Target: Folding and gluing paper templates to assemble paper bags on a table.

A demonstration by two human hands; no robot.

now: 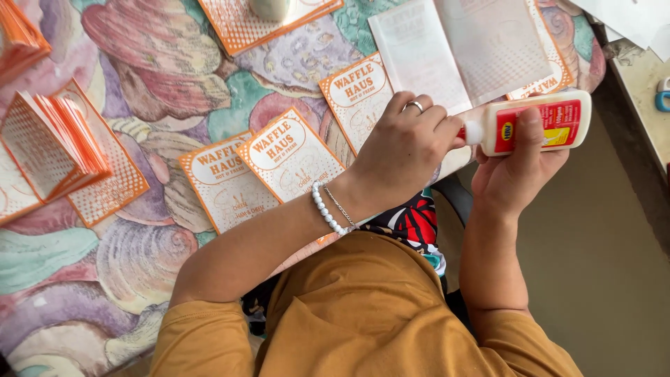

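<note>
A white glue bottle point(534, 122) with a red and yellow label is held lying sideways at the right of the scene, near the table's edge, its white cap pointing left.

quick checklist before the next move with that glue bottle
1. Right hand grips the glue bottle firmly around its body: ok.
2. Left hand has its fingers at the bottle's cap: ok.
3. Cap off or still on: cannot tell, fingers partly cover it.
4. Bottle lying sideways, nozzle toward the left hand, no drip seen: ok.
5. Open booklet lies flat on the patterned cloth: ok.
6. Orange cards lie close under the left wrist, overlapping: not ok.
</note>
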